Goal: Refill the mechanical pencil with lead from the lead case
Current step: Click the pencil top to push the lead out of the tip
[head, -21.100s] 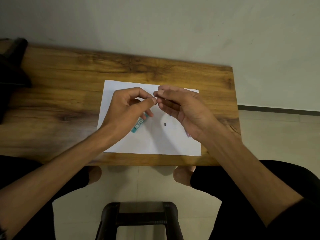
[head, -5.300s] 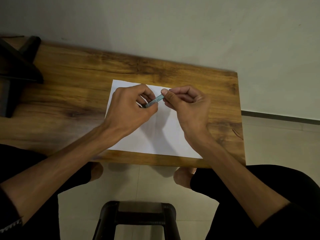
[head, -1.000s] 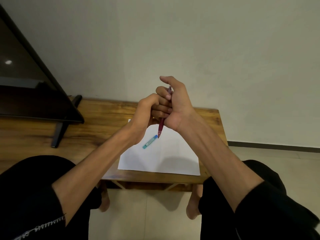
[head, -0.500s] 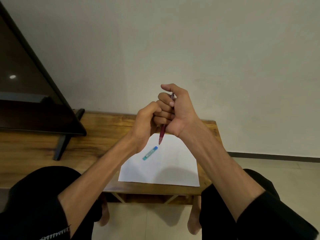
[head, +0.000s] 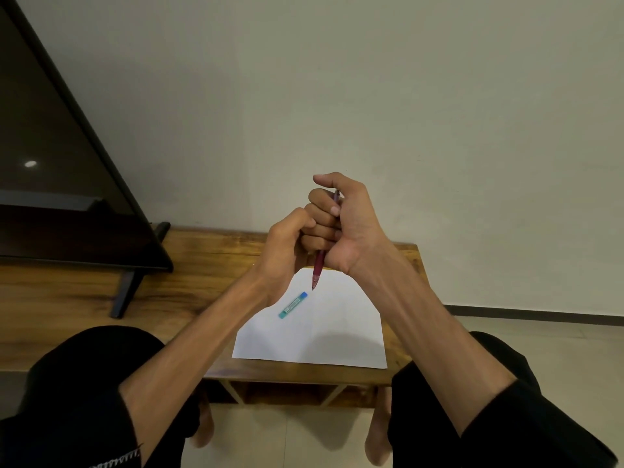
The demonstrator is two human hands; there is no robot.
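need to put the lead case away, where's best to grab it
Pinch the lead case across its long narrow sides near the middle, coming from above. It lies flat and slanted on the paper, apart from both hands, so only top and sides are reachable.

Right hand (head: 341, 224) fisted around red mechanical pencil (head: 318, 267), tip down; left hand (head: 283, 251) curled against it. Below both, teal lead case (head: 292, 305) flat on white paper (head: 324, 336).

Two hands (head: 337, 228), one mechanical pencil (head: 317, 270), one lead case (head: 293, 305), one paper sheet (head: 324, 336), one table (head: 209, 261), one dark screen (head: 50, 184)
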